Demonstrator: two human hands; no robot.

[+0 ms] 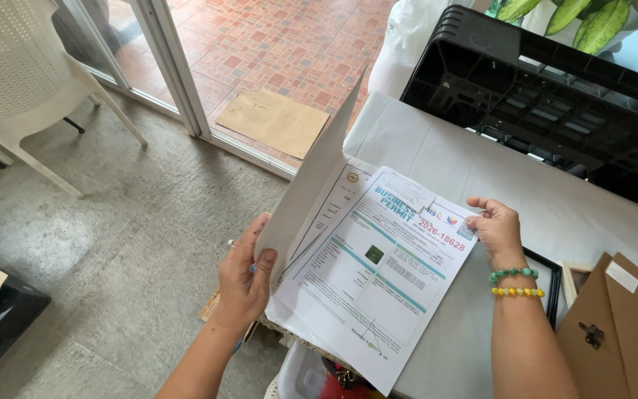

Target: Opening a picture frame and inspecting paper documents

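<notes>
grey stone-look floor is running under everything, with a white-framed glass door (179, 81) at the top opening onto red patterned tiles where a flat piece of brown cardboard (273, 120) is lying. white plastic chair (20, 70) is standing top left, well apart from the hands. white-covered table (526, 185) is filling the right side, carrying a black plastic crate (555, 96) at its far edge, green leaves showing behind it. left hand (244, 277) is gripping the raised cover of a pale folder (311, 177), thumb on the inner face and fingers wrapped behind, pinching the cover edge and holding it tilted up. right hand (496, 227) is pinching the top right corner of a printed document (378, 273) between thumb and fingertips, remaining fingers curled; a green bead bracelet and a yellow bead bracelet are sitting on that wrist. document is lying on the open folder, part on the table edge and part overhanging it towards the person. the raised cover is blocking the view of the table's near left corner. black picture frame (553, 281) is lying just beside the right forearm, with a brown frame backing board (614, 332) and a light wooden frame at the right edge. a box corner is showing at far left, a clear container below the document.
</notes>
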